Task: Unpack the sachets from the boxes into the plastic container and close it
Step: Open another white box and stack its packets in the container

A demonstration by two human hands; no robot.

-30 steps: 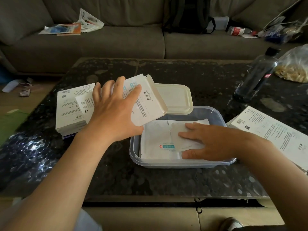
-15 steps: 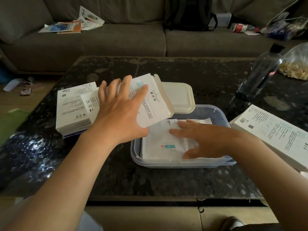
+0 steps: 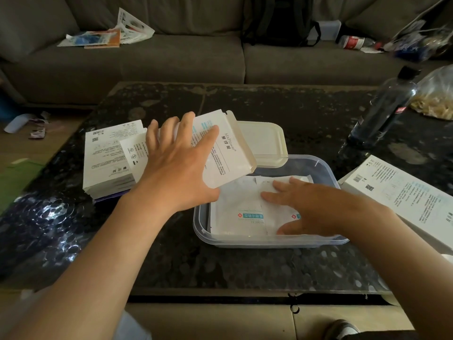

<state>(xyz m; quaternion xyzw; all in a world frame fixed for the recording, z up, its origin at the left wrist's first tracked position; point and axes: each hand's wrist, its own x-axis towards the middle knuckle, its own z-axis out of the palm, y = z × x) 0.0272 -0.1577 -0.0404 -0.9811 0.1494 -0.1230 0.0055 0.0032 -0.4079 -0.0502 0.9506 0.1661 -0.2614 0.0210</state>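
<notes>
My left hand (image 3: 179, 173) grips a white cardboard box (image 3: 220, 153) over the clear plastic container (image 3: 269, 242), while my right hand (image 3: 313, 209) lies flat on white sachets (image 3: 235, 202).

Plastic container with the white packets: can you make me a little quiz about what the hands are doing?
1. True or false: the lid is already on the plastic container.
2. What does the left hand hold? A a cup, B a white box, C a spoon.
3. Fill the gap: the right hand lies flat on the ___ inside the container.
Key: 1 false, the lid lies on the table behind the container. 2 B. 3 sachets.
</notes>
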